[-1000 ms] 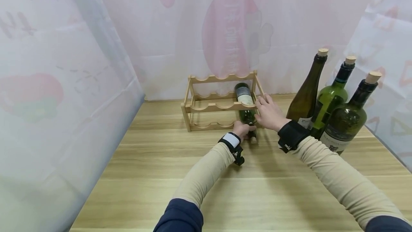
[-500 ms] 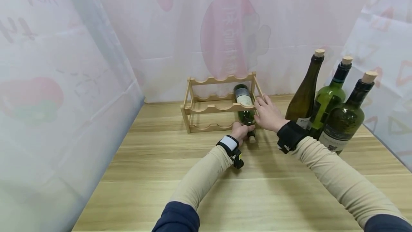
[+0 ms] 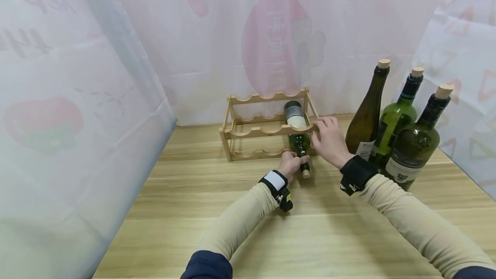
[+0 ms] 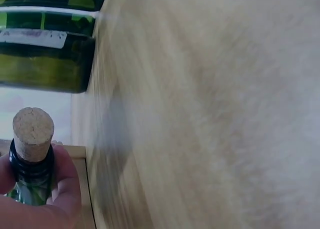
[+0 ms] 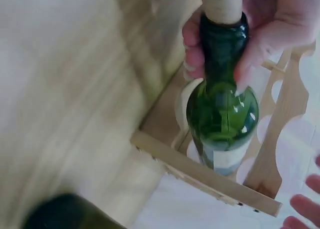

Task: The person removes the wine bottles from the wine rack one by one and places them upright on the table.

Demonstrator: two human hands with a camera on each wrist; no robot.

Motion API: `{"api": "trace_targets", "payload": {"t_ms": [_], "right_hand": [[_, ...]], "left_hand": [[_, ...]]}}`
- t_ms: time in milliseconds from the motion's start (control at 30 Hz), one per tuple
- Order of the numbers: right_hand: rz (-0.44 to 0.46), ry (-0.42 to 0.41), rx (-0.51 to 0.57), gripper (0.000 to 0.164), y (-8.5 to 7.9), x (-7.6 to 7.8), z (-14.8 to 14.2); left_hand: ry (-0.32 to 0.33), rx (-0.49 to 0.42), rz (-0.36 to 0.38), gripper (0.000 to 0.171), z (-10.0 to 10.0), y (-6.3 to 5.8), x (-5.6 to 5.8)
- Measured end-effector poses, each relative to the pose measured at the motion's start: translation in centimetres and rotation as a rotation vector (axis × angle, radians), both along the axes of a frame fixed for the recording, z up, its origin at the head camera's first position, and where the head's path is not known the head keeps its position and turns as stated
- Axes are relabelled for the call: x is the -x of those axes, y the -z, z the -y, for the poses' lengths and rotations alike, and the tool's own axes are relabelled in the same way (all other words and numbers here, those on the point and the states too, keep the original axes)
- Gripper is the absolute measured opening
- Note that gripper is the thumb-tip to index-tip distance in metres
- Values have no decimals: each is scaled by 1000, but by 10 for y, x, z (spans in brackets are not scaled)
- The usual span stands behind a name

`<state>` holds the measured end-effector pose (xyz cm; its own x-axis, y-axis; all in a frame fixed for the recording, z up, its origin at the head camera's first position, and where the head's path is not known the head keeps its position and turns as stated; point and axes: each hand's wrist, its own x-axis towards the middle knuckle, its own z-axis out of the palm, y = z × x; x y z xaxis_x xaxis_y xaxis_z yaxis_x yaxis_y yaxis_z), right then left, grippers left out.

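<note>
A green wine bottle (image 3: pixel 299 142) with a cork lies in the lower right of the wooden wine rack (image 3: pixel 271 131), its neck pointing out the front. My left hand (image 3: pixel 290 165) grips that neck, thumb on one side and fingers on the other, as the left wrist view shows with the cork (image 4: pixel 33 134) standing clear. At the rack's front right corner is my right hand (image 3: pixel 331 141), fingers loosely bent. In the right wrist view its fingertips (image 5: pixel 305 206) appear beside the rack's end; whether they touch the wood I cannot tell.
Three corked bottles stand upright to the right of the rack: a tall brown one (image 3: pixel 363 117), a light green one (image 3: pixel 395 119) and a dark green one (image 3: pixel 412 145). A printed white curtain (image 3: pixel 209 55) hangs behind the wooden table (image 3: pixel 186 210).
My right hand has slid off the rack's right end slightly toward me and to the right. The left hand keeps hold of the bottle neck; the view has shifted slightly.
</note>
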<state>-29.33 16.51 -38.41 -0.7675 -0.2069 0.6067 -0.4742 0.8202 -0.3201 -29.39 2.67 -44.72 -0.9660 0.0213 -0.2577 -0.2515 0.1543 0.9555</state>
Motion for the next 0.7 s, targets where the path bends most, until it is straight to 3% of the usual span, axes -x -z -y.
{"api": "trace_targets", "payload": {"t_ms": [100, 233, 433, 567, 700], "right_hand": [[-15, 25, 128, 19, 3, -3, -1], [105, 42, 226, 20, 4, -3, -4], [503, 30, 298, 29, 3, -6, -9], [777, -14, 463, 38, 5, -5, -8], [958, -80, 643, 51, 10, 1, -7]], "left_hand": [[5, -9, -12, 37, -1, 0, -5], [23, -40, -34, 23, -1, -1, -11], [40, -71, -19, 19, 1, -2, -25], [55, -82, -25, 15, 3, -2, -33], [77, -141, -20, 15, 8, -3, -40]]}}
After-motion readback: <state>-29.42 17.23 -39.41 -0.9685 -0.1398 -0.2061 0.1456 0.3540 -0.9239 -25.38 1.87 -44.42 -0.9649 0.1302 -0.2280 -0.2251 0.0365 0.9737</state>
